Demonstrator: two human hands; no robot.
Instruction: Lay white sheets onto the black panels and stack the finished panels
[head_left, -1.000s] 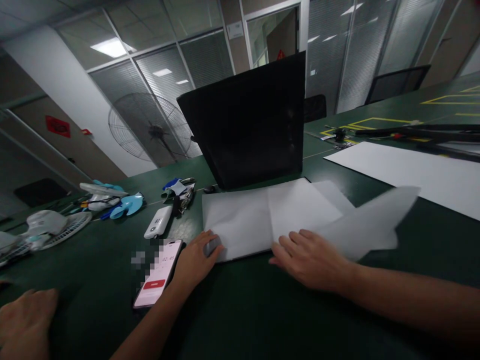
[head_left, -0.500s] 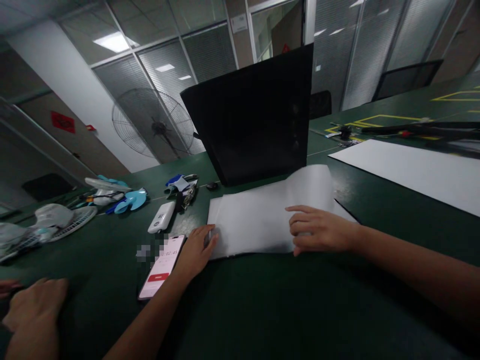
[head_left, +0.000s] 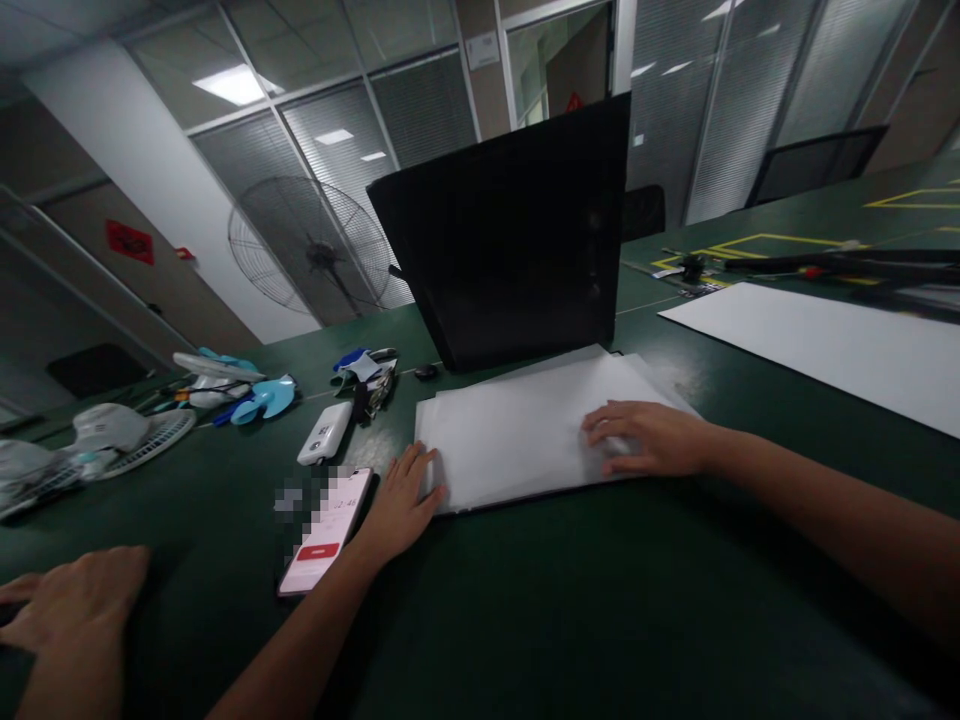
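A stack of white paper sheets [head_left: 525, 430] lies flat on the dark green table [head_left: 540, 610], in front of an upright black board [head_left: 510, 240]. My left hand [head_left: 401, 505] rests open at the stack's left edge, fingers spread on the corner. My right hand [head_left: 649, 438] lies flat on the right part of the top sheet, fingers stretched out and pressing down. Neither hand holds anything.
A phone [head_left: 326, 530] with a lit screen lies just left of my left hand, a white device [head_left: 324, 432] beyond it. Another person's hand [head_left: 75, 610] rests at the lower left. Small fans and blue parts [head_left: 225, 385] sit far left; a large white sheet [head_left: 825, 345] lies right.
The top sheet, lifted and swinging at the right a second ago, has been folded over to the left and laid flat. My right hand followed it and now presses on it.
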